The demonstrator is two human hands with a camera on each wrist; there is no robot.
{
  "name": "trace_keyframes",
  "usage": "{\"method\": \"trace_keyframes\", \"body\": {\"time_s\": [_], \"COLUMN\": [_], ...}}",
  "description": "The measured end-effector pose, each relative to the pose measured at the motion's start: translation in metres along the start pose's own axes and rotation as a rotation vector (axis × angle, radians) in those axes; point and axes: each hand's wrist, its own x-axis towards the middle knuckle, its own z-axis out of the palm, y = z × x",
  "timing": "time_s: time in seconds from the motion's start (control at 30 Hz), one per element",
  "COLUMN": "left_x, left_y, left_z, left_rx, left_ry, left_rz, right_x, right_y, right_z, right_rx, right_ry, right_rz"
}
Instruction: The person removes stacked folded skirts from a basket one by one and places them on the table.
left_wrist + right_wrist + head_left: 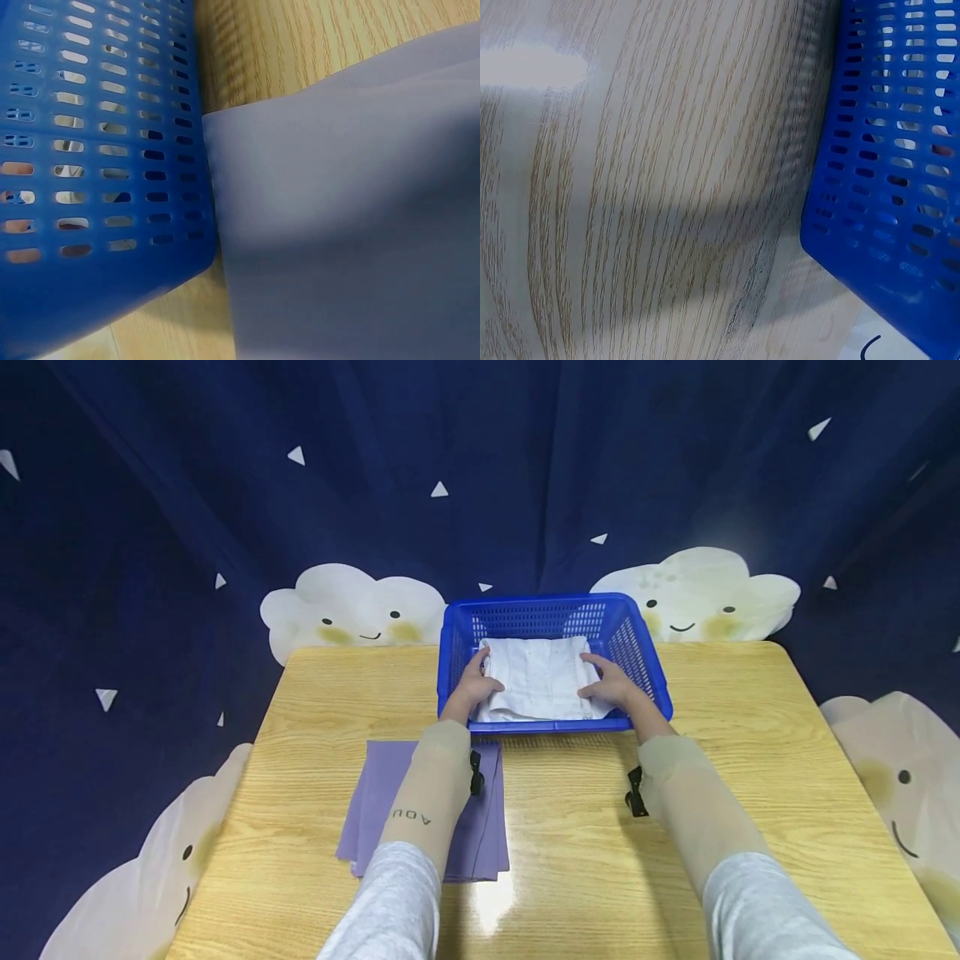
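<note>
White cloth (538, 678), folded into layered, lightly creased rectangle, lies inside blue perforated basket (555, 726) on wooden bench (573, 860); left hand (474, 687) and right hand (615, 685) touch opposite sides, thumbs and fingers spread apart. Purple cloth (381, 781) lies just beside basket.

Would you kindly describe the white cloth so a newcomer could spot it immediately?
On the wooden table, find the blue basket near the far edge. Inside, between the left hand and right hand, lies the folded white cloth; the purple cloth lies outside.
</note>
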Motion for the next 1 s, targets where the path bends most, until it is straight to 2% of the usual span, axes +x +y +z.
{"method": "trace_keyframes", "body": {"time_s": [0.2, 0.57, 0.77, 1.0], "left_x": [-0.007, -0.008, -0.010, -0.011], "left_y": [0.003, 0.004, 0.008, 0.013], "left_z": [-0.003, -0.003, -0.004, -0.004], "left_rx": [-0.033, -0.052, -0.048, -0.036], "left_ry": [-0.016, -0.008, 0.008, 0.021], "left_rz": [0.017, 0.051, 0.094, 0.110], "right_x": [0.000, -0.002, -0.003, -0.005], "right_y": [0.000, -0.001, -0.004, -0.007], "right_z": [0.001, -0.002, -0.006, -0.009], "right_rx": [0.002, -0.004, -0.040, -0.051], "right_ry": [0.011, 0.040, 0.050, 0.078], "right_rz": [-0.001, -0.039, -0.052, -0.079]}}
